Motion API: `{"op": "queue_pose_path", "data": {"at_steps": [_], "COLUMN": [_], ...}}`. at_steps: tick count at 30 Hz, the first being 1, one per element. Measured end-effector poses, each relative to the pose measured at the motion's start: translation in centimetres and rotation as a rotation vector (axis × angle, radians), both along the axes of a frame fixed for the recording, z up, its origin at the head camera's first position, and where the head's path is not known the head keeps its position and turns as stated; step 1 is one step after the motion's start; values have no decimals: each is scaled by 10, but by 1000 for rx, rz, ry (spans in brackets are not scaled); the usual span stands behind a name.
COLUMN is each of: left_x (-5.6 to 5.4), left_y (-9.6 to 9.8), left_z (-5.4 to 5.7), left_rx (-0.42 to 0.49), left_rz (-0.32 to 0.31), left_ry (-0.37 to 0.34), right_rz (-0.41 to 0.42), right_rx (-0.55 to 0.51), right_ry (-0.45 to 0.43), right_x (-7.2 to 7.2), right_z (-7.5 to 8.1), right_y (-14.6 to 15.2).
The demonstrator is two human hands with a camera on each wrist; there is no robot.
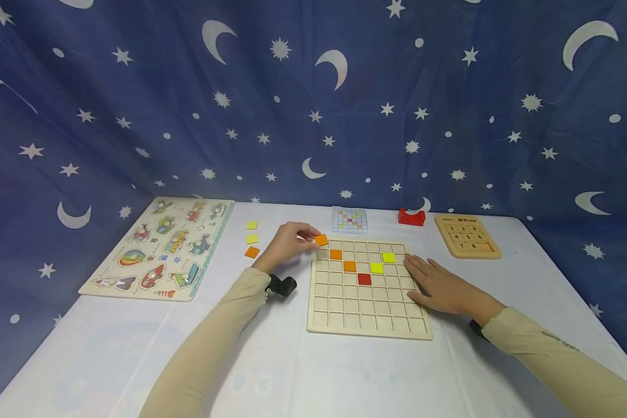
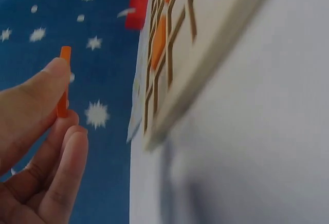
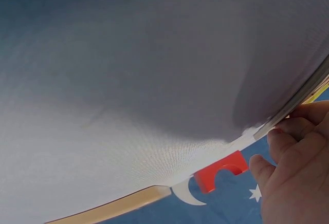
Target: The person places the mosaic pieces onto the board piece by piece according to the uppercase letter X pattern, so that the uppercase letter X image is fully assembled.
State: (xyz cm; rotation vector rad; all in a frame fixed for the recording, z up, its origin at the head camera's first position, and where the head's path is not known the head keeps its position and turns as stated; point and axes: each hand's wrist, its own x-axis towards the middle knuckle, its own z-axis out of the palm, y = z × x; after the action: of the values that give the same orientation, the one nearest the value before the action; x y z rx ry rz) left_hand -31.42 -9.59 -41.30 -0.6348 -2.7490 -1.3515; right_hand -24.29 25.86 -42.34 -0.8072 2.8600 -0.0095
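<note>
Between thumb and fingertips my left hand (image 1: pixel 291 244) pinches an orange square tile (image 1: pixel 321 240). In the left wrist view that tile (image 2: pixel 64 82) is seen edge-on, raised off the table. It overlaps the far left corner of a wooden grid board (image 1: pixel 345 306). My right hand (image 1: pixel 439 285) rests with its fingers laid along the board's right edge. Set in the grid are an orange tile (image 1: pixel 336 254), another orange tile (image 1: pixel 349 266), a red tile (image 1: pixel 364 279), a yellow tile (image 1: pixel 377 268) and a second yellow tile (image 1: pixel 389 257), forming a V.
Left of the board lie two pale yellow tiles (image 1: pixel 252 225) and a loose orange tile (image 1: pixel 252 252). A picture puzzle board (image 1: pixel 157 249) lies far left. Behind the grid are a printed pattern card (image 1: pixel 349 220), a red arch block (image 1: pixel 411 217) and a wooden number puzzle (image 1: pixel 467 237).
</note>
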Motion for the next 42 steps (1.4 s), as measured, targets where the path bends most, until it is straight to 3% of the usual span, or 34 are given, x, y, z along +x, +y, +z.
{"op": "queue_pose_path", "data": {"at_steps": [7, 15, 22, 27, 42], "left_x": [8, 15, 26, 31, 45], "left_y": [21, 44, 64, 77, 108], "left_z": [1, -1, -3, -4, -2], "left_rx": [-22, -43, -48, -79, -158], "left_rz": [-54, -157, -214, -249, -266], "left_ry": [-33, -34, -96, -94, -124], "right_rz": [-4, -5, -9, -8, -2], "right_rx": [-2, -4, -4, -1, -13], "right_ry": [-10, -9, -11, -14, -13], "right_x": [0, -1, -2, -2, 1], "right_z": [2, 1, -1, -1, 4], "right_y": [-1, -2, -1, -1, -2]}}
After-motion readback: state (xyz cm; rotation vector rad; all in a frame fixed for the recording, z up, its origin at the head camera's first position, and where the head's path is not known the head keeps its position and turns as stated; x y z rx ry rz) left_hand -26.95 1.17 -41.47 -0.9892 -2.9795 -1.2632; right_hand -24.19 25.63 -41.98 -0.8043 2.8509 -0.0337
